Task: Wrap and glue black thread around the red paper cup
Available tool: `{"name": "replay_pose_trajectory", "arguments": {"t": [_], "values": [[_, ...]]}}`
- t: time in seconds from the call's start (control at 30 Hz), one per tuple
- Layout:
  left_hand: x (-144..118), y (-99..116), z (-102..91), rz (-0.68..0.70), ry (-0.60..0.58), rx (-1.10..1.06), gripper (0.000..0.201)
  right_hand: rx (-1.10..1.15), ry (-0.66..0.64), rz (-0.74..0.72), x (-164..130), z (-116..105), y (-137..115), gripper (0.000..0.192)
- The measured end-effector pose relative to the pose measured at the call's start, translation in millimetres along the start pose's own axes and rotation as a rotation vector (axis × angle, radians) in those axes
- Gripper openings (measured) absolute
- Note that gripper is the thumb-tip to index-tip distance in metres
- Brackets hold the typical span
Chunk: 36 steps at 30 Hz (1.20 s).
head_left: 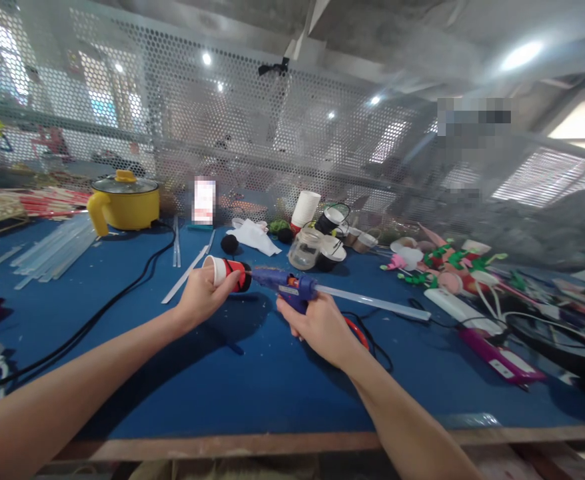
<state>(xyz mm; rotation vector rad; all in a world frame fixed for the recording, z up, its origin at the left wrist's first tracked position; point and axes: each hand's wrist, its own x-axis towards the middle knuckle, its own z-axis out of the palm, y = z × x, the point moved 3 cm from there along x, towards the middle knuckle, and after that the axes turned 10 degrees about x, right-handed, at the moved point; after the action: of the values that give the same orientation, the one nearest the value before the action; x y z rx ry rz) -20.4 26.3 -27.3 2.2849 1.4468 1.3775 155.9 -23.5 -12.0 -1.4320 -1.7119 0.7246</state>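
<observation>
Head view: left hand pinches a light, crushable paper cup; beside the cup, right hand grips the rigid glue gun.

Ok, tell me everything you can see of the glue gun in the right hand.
The glue gun is a small one with a blue plastic body and an orange trigger. The right hand grips its handle. It lies roughly level above the blue table, nozzle pointing left at the black piece on the red-and-white paper cup that the left hand holds on its side. A long clear glue stick juts out of its back toward the right. Whether the nozzle touches the cup cannot be told.
</observation>
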Motion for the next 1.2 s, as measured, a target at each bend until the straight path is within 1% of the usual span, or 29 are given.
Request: {"name": "replay_pose_trajectory", "arguments": {"t": [0.2, 0.4, 0.57, 0.67, 0.8, 0.9, 1.03, 1.2], "values": [[-1.6, 4.9, -0.4, 0.157, 0.013, 0.020, 0.039, -0.004, 0.003, -0.050, 1.0, -1.6, 1.7, 0.023], [-3.9, 4.1, 0.7, 0.295, 0.026, 0.067, 0.034, -0.016, 0.009, -0.046, 2.1, -1.3, 2.6, 0.025], [-6.6, 7.0, 1.2, 0.428, 0.070, 0.114, 0.034, 0.003, -0.012, -0.041, 4.8, -1.0, 3.1, 0.020], [-6.5, 8.2, 0.9, 0.458, 0.087, 0.119, 0.035, 0.022, -0.028, -0.010, 5.4, -2.1, 4.1, 0.017], [-4.1, 8.1, -1.3, 0.431, 0.098, 0.119, 0.034, 0.044, -0.044, -0.006, 4.0, -3.7, 4.4, 0.018], [-3.5, 8.0, -2.4, 0.443, 0.105, 0.133, 0.033, 0.060, -0.057, -0.002, 3.8, -4.0, 5.0, 0.018], [-4.9, 8.2, -1.9, 0.526, 0.112, 0.167, 0.036, 0.058, -0.061, -0.002, 4.8, -5.0, 5.2, 0.018], [-5.2, 9.8, -3.2, 0.627, 0.133, 0.211, 0.033, 0.060, -0.083, 0.016, 4.1, -7.4, 4.4, 0.021]]}}
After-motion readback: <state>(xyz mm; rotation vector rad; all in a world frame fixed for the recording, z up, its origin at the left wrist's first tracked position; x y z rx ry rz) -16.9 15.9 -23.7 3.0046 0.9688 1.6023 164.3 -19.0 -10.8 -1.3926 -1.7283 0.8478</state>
